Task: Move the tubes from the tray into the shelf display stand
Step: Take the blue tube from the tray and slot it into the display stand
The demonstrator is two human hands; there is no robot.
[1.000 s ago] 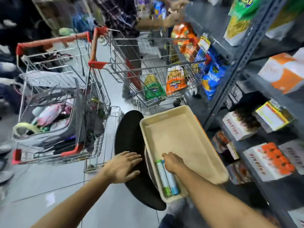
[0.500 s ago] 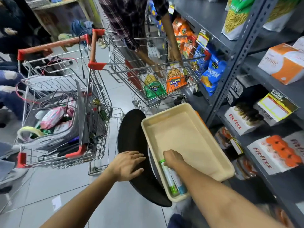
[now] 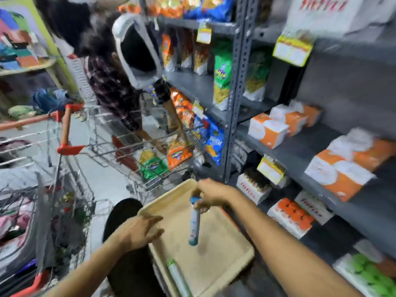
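A beige tray (image 3: 227, 236) rests on a black round stool (image 3: 122, 213) in front of me. My right hand (image 3: 211, 195) grips the top of a blue-capped tube (image 3: 194, 224), which hangs upright above the tray. One green-capped tube (image 3: 177, 275) still lies in the tray's near corner. My left hand (image 3: 141, 231) rests open on the tray's left rim. To the right, on the grey shelf (image 3: 300, 151), stand display boxes, one with orange tube caps (image 3: 293, 213) and one with green caps (image 3: 372, 273).
Two wire shopping carts (image 3: 70, 146) with red handles stand to the left and ahead. Another person (image 3: 113, 91) in a checked shirt bends over the far cart, close to the snack shelves. Orange-and-white boxes (image 3: 267, 129) fill the middle shelf.
My right hand has closed on the blue-capped tube and lifted it out of the tray's near corner. The view has swung up toward the shelves. The green-capped tube stayed in the tray.
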